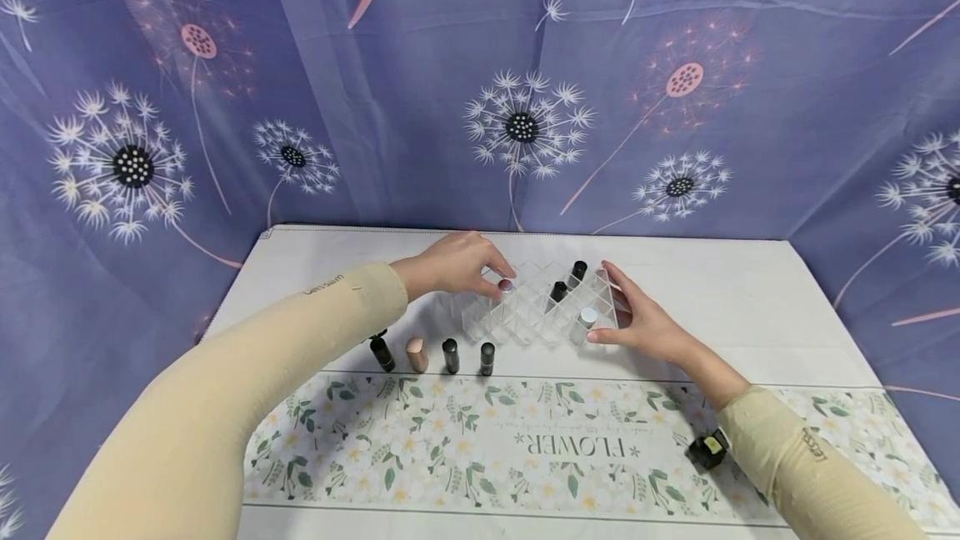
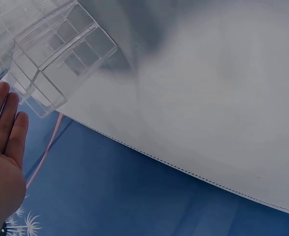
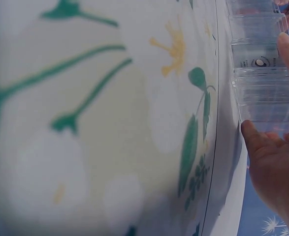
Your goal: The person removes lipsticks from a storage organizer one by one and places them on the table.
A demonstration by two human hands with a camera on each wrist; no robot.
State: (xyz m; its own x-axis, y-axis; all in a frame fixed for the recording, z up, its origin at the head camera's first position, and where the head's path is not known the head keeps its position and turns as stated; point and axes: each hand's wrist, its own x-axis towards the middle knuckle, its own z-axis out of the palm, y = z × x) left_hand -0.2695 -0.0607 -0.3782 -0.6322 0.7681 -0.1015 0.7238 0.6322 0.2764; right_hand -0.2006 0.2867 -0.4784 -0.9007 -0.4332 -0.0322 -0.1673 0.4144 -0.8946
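Note:
A clear lipstick organizer (image 1: 534, 317) with slanted square slots stands on the white table. Over its left part, my left hand (image 1: 459, 263) pinches a small lipstick tube (image 1: 506, 285) with a shiny purplish top between thumb and fingers. My right hand (image 1: 651, 322) holds the organizer's right end, thumb at the front and fingers behind. The right wrist view shows this hand (image 3: 277, 167) against the clear wall. Two black tubes, one at the back (image 1: 578, 274) and another black tube (image 1: 557, 294), sit in the slots, with a silver-topped tube (image 1: 587, 322) near my right thumb.
In front of the organizer stand a black tube (image 1: 383, 355), a beige tube (image 1: 417, 355) and two more black tubes (image 1: 451, 357). A small black object with a yellow patch (image 1: 707, 449) lies by my right forearm on the floral strip (image 1: 570, 482). A blue dandelion curtain (image 1: 420, 148) hangs behind.

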